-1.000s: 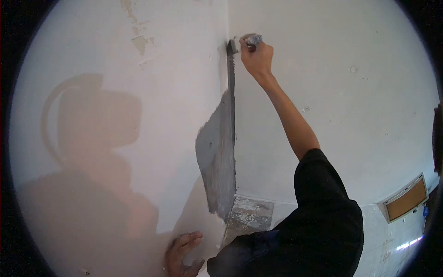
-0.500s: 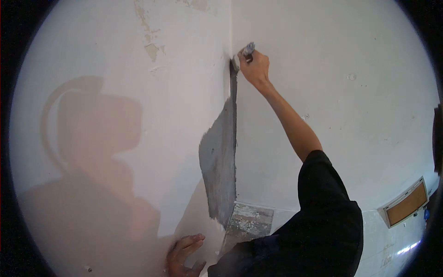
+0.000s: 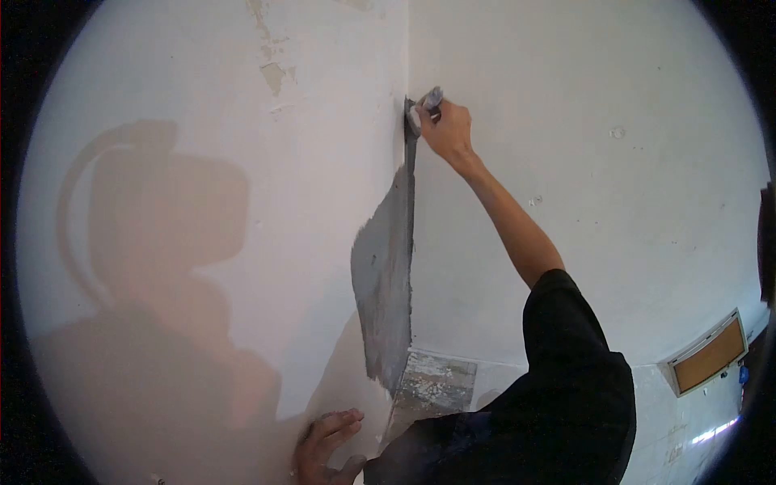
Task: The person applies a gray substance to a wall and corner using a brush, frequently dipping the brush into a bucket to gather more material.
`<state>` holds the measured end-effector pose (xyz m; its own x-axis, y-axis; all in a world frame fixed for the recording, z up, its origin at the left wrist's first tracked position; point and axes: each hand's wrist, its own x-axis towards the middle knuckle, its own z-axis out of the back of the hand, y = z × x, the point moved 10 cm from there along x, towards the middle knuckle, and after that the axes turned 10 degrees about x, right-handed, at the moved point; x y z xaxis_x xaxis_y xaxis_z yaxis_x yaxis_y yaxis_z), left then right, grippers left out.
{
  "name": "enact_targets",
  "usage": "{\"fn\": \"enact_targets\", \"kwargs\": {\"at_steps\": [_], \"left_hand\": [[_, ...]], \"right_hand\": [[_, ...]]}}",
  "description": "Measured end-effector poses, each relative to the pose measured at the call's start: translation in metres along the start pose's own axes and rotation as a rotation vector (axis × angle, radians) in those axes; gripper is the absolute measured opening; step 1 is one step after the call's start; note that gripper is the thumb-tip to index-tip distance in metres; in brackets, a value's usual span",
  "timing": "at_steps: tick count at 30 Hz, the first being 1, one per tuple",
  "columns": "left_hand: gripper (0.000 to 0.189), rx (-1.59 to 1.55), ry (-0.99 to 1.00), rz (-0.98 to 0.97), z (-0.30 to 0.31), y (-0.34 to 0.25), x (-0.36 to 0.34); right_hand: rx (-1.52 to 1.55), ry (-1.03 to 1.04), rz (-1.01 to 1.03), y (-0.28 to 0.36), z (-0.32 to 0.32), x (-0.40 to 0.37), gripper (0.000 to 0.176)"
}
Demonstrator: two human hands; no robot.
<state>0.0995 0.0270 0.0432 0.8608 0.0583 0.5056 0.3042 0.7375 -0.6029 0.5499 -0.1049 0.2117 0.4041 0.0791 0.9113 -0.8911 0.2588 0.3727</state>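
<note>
Near the top of the wall corner, my right hand (image 3: 450,129) is closed round a paintbrush (image 3: 415,120) with a stained, pale handle. Its head rests right at the corner line, over a narrow dark grey strip (image 3: 410,158). Below, the strip widens into a grey coated patch (image 3: 383,279) with ragged edges on the left wall. My left hand (image 3: 327,446) is low in view beside the left wall, empty, its fingers loosely bent and thumb apart.
The white left wall (image 3: 315,121) has peeled spots (image 3: 273,78) and a shadow. Marks and plugs (image 3: 617,132) dot the right wall (image 3: 517,97). A flaking, patterned tile area (image 3: 439,381) lies below the grey patch. At far right is a brown framed panel (image 3: 711,353).
My right hand has drawn the brush a short way down the corner. The view has shifted slightly; my left hand stays in nearly the same place.
</note>
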Motion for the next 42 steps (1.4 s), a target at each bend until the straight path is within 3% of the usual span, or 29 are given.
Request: {"fn": "enact_targets", "kwargs": {"at_steps": [6,9,21,25,28,31,34,37,42], "left_hand": [[0.044,-0.043,0.016,0.015,-0.001,0.001,0.001],[0.048,-0.039,0.022,0.008,-0.005,0.005,-0.001],[0.043,-0.023,0.01,0.045,-0.003,0.004,0.0],[0.045,-0.013,0.031,0.054,-0.004,0.005,0.001],[0.043,0.008,0.03,0.067,-0.004,0.005,0.0],[0.04,-0.017,0.032,0.052,-0.006,0.006,0.0],[0.039,-0.019,-0.004,0.055,-0.003,0.002,0.002],[0.04,0.033,-0.02,0.065,-0.001,0.001,0.0],[0.043,0.028,-0.007,0.038,-0.001,-0.004,0.004]], "right_hand": [[0.108,-0.158,0.023,0.02,0.037,0.006,0.01],[0.198,-0.246,0.163,0.029,0.043,-0.013,0.006],[0.101,-0.222,0.231,0.009,0.021,-0.062,0.004],[0.132,-0.221,0.174,-0.003,0.02,-0.114,0.014],[0.092,-0.133,0.0,-0.019,0.008,-0.133,0.004],[0.028,-0.032,-0.084,-0.036,-0.01,-0.119,0.005],[0.073,-0.054,-0.103,-0.034,-0.01,-0.087,0.016],[-0.074,-0.125,-0.014,-0.012,0.005,-0.045,0.01],[0.065,-0.178,-0.007,0.005,0.025,0.0,0.011]]}}
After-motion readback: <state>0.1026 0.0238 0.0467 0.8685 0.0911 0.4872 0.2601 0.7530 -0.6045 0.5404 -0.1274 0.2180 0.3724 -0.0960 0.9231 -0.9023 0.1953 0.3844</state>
